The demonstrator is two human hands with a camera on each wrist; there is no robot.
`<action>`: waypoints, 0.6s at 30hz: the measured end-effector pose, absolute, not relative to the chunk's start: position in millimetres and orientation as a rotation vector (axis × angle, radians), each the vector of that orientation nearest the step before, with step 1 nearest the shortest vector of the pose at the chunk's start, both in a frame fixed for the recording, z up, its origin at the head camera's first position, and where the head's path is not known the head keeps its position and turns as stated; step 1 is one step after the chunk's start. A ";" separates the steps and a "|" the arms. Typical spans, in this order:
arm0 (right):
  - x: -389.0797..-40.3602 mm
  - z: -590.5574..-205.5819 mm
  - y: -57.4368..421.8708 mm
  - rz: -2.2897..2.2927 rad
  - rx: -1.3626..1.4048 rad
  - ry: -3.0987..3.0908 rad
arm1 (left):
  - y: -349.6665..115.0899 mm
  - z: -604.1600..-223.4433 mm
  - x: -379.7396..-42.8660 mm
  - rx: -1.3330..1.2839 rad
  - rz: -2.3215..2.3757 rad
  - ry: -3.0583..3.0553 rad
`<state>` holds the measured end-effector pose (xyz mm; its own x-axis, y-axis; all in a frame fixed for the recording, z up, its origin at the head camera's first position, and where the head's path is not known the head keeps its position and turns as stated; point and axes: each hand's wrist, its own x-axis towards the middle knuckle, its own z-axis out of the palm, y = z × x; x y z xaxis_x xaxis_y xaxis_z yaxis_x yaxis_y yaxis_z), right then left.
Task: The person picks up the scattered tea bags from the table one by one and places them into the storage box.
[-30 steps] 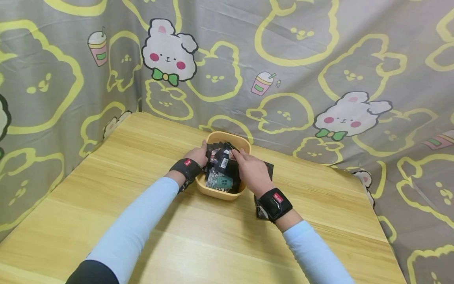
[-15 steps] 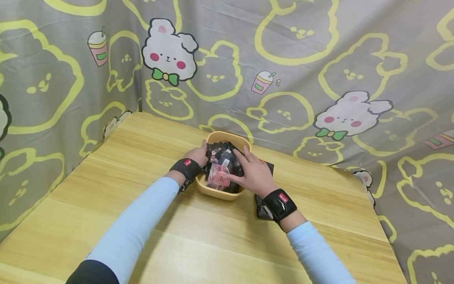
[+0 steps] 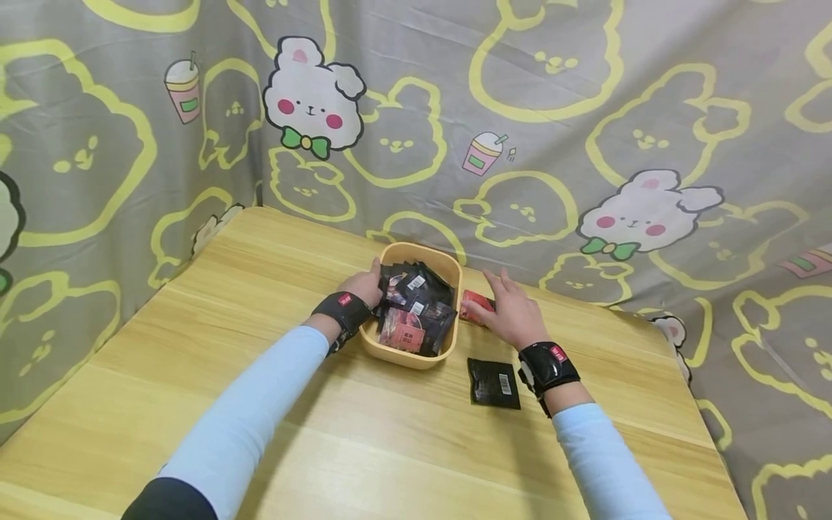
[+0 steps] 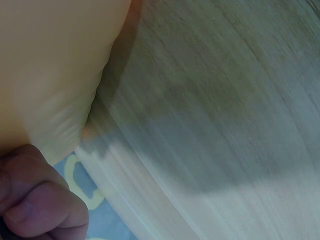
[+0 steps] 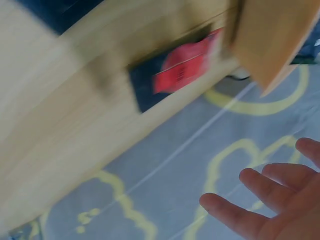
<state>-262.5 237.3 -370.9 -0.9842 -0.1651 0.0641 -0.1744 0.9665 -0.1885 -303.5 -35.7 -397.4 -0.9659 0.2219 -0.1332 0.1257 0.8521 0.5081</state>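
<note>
A yellow-orange plastic bin (image 3: 408,359) stands toward the back of the table, filled with flat black packets. One packet with a red label (image 3: 401,329) lies on top near its front. My left hand (image 3: 361,289) grips the bin's left rim, and the left wrist view shows its curled fingers (image 4: 47,207) beside the wall. Right of the bin my right hand (image 3: 516,314) is spread, with nothing in it. Beneath its fingers lies a red and black packet (image 3: 477,306), seen whole in the right wrist view. Closer to me a black packet (image 3: 494,383) lies barcode up.
The wooden table (image 3: 338,440) runs back to a grey curtain (image 3: 520,209) with yellow outlines and white rabbits, close behind the bin. Bare tabletop shows at the front and on the left.
A packet with a red label has come to lie on the pile, over a green-labelled one. My right hand has left the bin and moved right, uncovering both packets on the table.
</note>
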 end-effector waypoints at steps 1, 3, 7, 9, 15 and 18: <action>-264.3 -373.2 241.8 0.295 0.253 -3.072 | -35.9 -397.1 -303.2 0.271 0.762 2.843; -267.9 -377.7 249.4 0.276 0.239 -3.089 | -36.0 -394.0 -300.6 0.275 0.760 2.847; -275.8 -388.0 254.7 0.238 0.229 -3.128 | -38.7 -398.1 -303.1 0.260 0.743 2.850; -279.7 -393.3 255.3 0.233 0.227 -3.147 | -39.0 -399.9 -305.5 0.253 0.737 2.854; -291.6 -413.4 256.1 0.250 0.220 -3.204 | -37.0 -404.8 -311.9 0.245 0.714 2.852; -296.7 -421.7 255.5 0.244 0.217 -3.222 | -36.3 -405.4 -312.1 0.240 0.698 2.848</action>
<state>-296.7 255.5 -421.7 -0.9863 -0.1404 -0.0864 -0.1258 0.9797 -0.1560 -312.1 -36.3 -405.4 -0.9670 0.2036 -0.1531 0.1097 0.8753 0.4709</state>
